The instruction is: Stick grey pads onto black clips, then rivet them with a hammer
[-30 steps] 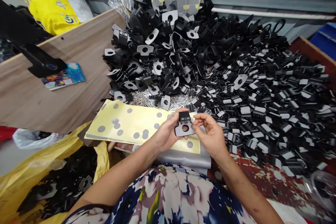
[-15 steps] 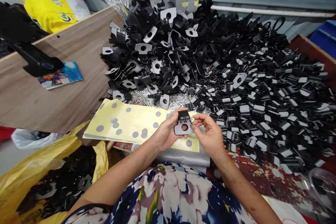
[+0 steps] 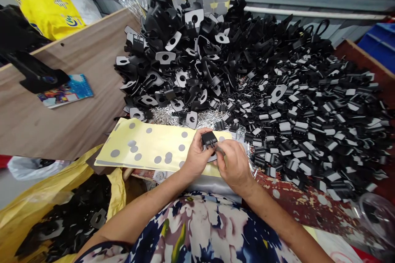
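Note:
My left hand (image 3: pixel 197 157) is closed around a black plastic clip part (image 3: pixel 209 139), its ribbed hinge-like block facing up over the yellow sheet. A grey flat face of the part shows only as a sliver below the block. Close against its right edge, my right hand (image 3: pixel 235 165) has thumb and forefinger pinched together; whatever lies between them is too small and covered to make out. Beneath both hands is a yellow backing sheet (image 3: pixel 160 139) with scattered grey round dots. A grey sheet (image 3: pixel 212 184) shows at the table's front edge.
A large heap of black parts with grey pads (image 3: pixel 166 57) rises behind. Small black pieces (image 3: pixel 296 127) spread rightward. Silver pins (image 3: pixel 166 116) lie before the heap. A yellow bag (image 3: pixel 117 191) of black parts hangs front left. A clear tub (image 3: pixel 375 215) stands right.
My right hand has closed in over the part's right side, covering the holed grey face that showed before. The part has shifted slightly left and tilted. The whole view has moved a little.

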Available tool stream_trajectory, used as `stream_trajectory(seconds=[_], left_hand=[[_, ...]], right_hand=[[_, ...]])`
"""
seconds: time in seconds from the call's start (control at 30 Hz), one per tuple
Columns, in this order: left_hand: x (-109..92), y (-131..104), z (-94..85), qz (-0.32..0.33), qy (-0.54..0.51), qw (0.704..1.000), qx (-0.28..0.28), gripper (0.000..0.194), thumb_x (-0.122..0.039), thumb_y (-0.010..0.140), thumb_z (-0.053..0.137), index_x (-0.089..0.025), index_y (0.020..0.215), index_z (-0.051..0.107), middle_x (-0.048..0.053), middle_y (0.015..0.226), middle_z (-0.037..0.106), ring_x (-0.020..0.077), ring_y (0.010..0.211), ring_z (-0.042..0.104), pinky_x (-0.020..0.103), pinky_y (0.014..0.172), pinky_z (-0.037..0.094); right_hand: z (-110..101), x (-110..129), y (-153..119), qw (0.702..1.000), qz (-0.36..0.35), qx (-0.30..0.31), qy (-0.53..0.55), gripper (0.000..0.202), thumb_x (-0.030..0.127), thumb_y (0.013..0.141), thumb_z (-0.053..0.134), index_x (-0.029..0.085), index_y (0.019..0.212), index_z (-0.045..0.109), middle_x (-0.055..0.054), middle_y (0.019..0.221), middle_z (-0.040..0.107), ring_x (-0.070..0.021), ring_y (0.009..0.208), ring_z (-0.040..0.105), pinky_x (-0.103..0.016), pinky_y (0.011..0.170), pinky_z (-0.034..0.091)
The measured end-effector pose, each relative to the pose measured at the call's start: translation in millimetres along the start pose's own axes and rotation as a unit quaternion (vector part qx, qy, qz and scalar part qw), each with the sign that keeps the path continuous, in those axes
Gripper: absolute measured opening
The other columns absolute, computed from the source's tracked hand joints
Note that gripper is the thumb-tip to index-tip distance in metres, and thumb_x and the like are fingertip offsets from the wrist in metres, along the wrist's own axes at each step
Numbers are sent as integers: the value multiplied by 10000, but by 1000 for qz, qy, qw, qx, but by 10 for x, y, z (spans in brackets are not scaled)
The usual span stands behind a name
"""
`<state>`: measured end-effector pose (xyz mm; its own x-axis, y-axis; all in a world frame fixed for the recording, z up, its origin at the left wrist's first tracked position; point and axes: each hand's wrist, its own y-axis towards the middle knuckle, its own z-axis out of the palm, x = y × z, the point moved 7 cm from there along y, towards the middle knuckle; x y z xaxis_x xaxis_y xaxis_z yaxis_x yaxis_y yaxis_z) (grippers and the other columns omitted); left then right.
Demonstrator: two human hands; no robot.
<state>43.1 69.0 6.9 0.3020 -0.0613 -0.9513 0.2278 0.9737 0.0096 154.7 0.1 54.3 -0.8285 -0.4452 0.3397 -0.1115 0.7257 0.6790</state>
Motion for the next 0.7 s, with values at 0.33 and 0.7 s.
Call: stream_trajectory(seconds=[0.33,0.7], left_hand=[[75,-33,-37,-58,-87,994,27,513,-278,822,809,-312,1215,481,-34,907,570,104,560,575,241,446,533],[2,-282,68,-261,-98,926,256,846,-100,835,728,-416,1525,353,91,1407,530,246,1035,725,394,857,627]], right_hand=[[-163,-271,161,982,155,76,82,550,374,905,710,263,1392,477,-100,1127,664,-290,1037,644,-460,924,509],[106,-525,-30,830,311,228,403,143,305,960,586,250,1092,595,62,726,582,-138,655,597,-264,658,483]])
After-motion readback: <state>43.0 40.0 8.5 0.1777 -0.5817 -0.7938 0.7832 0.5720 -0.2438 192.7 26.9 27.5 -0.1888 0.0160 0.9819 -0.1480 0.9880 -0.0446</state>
